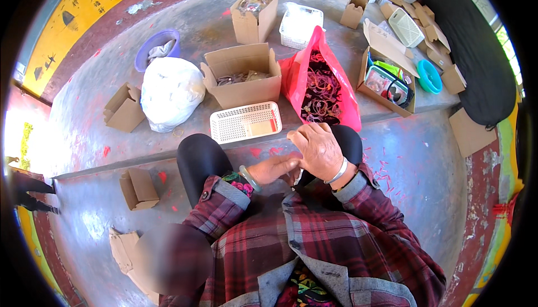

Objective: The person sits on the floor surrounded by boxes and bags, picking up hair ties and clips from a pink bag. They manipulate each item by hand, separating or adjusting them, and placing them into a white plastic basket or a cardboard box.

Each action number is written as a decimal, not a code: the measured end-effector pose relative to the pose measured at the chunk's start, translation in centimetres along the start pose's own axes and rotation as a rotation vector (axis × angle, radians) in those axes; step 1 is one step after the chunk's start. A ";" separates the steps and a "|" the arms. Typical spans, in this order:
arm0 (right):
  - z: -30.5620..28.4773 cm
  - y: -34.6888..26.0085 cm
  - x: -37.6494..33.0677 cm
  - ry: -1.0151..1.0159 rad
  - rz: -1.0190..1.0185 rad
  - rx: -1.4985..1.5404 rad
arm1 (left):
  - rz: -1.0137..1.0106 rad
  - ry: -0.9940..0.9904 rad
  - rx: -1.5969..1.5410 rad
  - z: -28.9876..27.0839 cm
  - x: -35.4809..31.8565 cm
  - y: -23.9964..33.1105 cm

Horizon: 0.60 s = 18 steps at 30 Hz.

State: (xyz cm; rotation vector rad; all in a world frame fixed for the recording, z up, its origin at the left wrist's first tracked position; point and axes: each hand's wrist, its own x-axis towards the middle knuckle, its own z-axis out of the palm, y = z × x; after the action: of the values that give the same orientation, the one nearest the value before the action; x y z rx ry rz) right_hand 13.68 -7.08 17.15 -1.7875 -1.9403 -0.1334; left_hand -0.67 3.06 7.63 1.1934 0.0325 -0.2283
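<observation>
My two hands meet above my lap. My left hand (272,170) is closed, its thumb pointing toward the right hand and its other fingers mostly hidden. Over its fingertips bends my right hand (320,149), back turned up and fingers curled. A small whitish bit (298,177) shows just below where they meet; its kind is too small to tell. Beyond the hands stands a pink plastic bag (350,91), open, full of thin pinkish loops (322,91). A white perforated basket (244,123) lies to its left with a flat tan piece and a red strip inside.
A cardboard box (244,93) with small packets stands behind the basket, beside a stuffed white bag (171,91) and a purple basin (147,55). At right are an open carton (412,105), a teal basin (428,77) and a long black bag (471,55). A step edge (140,159) crosses ahead.
</observation>
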 end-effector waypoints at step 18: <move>1.3 0.6 -1.3 -0.185 0.217 0.442 | 0.115 0.193 0.120 0.0 -0.1 1.1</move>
State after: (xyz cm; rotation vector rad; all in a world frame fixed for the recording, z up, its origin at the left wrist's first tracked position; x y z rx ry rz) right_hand 13.89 -7.69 15.29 -1.7328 -1.7065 0.5108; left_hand -0.60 3.43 8.69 1.3294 0.1198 -0.0137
